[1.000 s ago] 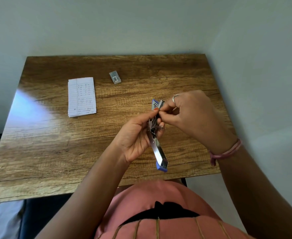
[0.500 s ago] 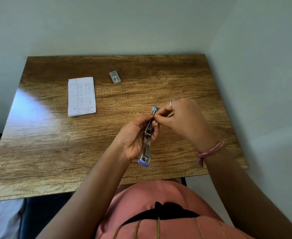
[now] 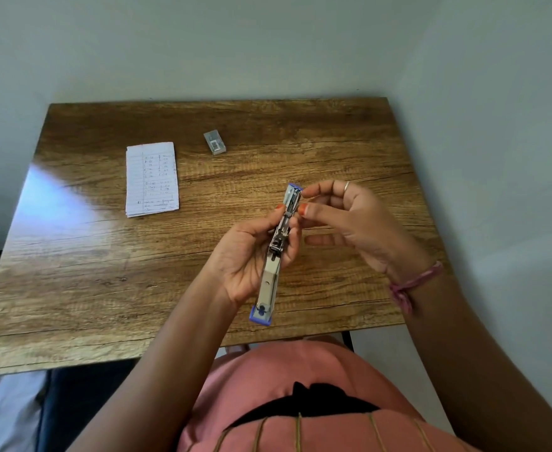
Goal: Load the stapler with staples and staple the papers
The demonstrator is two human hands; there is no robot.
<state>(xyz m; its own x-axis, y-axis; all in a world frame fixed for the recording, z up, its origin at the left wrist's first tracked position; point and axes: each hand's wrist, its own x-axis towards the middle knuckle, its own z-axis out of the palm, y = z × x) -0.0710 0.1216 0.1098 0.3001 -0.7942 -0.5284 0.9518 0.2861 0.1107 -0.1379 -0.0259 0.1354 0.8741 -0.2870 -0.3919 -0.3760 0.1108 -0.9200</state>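
My left hand (image 3: 252,256) grips a blue and metal stapler (image 3: 269,282) above the table, swung fully open into one long straight line, with the staple channel facing up. My right hand (image 3: 349,220) is just right of the far end, its thumb and forefinger touching the channel; whether it pinches staples I cannot tell. A small stack of lined, handwritten papers (image 3: 152,179) lies flat at the left of the wooden table (image 3: 105,272). A small grey staple box (image 3: 215,142) lies behind it, toward the far edge.
The table stands in a corner, with walls close behind and to its right. My lap in a pink garment (image 3: 300,402) lies below the near edge. A pink band (image 3: 411,283) circles my right wrist.
The stapler has swung from folded at an angle to a straight, fully open line. My right hand has shifted right and spread its fingers by the stapler's far end.
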